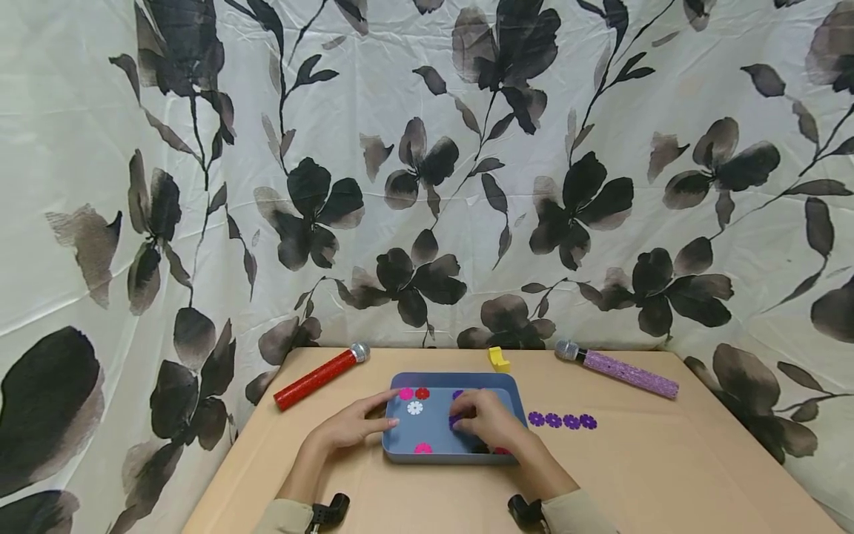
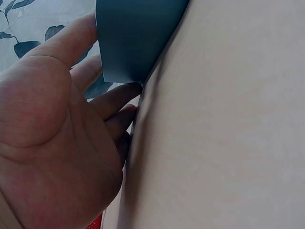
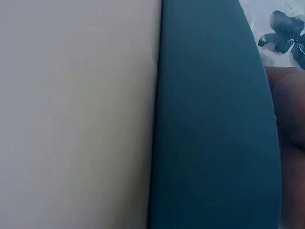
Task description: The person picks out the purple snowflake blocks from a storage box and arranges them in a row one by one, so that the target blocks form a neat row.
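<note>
A blue-grey tray (image 1: 434,457) sits on the table in the head view. My left hand (image 1: 353,424) is at its left side, fingers fairly straight and the fingertips touching the rim. In the left wrist view the left hand's lower fingers rest beside the tray's outer wall (image 2: 138,38). My right hand (image 1: 495,419) reaches over the tray and pinches a purple flower-shaped disc (image 1: 454,420), partly hidden by the fingers. Another purple disc (image 1: 457,394) shows just beyond them. Pink (image 1: 406,394), red (image 1: 422,393) and white (image 1: 415,408) flower-shaped discs lie at the tray's left.
Several purple discs (image 1: 563,421) form a row right of the tray. A red microphone (image 1: 320,378) lies back left, a lilac glittery microphone (image 1: 620,371) back right. Between them stands a small yellow object (image 1: 498,360). A floral curtain (image 1: 414,222) hangs behind the table (image 1: 667,475).
</note>
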Demonstrator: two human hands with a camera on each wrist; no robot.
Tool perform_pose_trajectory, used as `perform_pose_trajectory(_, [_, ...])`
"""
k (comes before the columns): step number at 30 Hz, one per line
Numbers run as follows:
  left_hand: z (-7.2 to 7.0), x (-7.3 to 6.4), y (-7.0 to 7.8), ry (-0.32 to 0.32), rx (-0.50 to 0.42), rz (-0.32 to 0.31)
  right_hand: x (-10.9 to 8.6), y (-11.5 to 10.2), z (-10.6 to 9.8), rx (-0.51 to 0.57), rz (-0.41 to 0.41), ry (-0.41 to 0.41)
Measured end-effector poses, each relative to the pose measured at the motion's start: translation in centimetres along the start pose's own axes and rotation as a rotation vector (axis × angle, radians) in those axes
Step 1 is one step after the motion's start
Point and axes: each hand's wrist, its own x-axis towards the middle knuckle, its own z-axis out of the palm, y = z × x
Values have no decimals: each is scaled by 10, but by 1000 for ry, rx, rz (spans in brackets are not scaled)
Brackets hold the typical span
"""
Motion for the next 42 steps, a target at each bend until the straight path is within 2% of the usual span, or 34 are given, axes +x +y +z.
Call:
perform_pose_trajectory(6, [1, -1, -1, -5, -7, -5, -19, 14, -21, 45, -60, 122])
perform_pose_trajectory(8, [0, -1, 0, -1, -5, -5, -26, 19, -30, 62, -23, 165])
perform_pose_trajectory(12, [-1, -1, -1, 2, 0, -1, -39, 29, -50, 123, 123, 225])
perform_pose_trajectory(14, [-1, -1, -1, 0, 5, 2, -46, 36, -59, 138, 171, 252])
perform_pose_trajectory(17, [-2, -1, -1, 2, 12, 4, -55, 47, -72, 114, 181, 299])
perform_pose_trajectory(20, [-2, -1, -1, 7, 15, 5, -63, 58, -83, 61, 154, 342])
perform_pose_trajectory(23, [-2, -1, -2, 7, 13, 3, -68, 67, -93, 19, 133, 356])
perform_pose_trajectory(31, [0, -1, -3, 4, 2, 7, -81, 78, -114, -42, 190, 380])
perform_pose_trajectory(42, [0, -1, -1, 6, 15, 10, -93, 89, -132, -52, 227, 340])
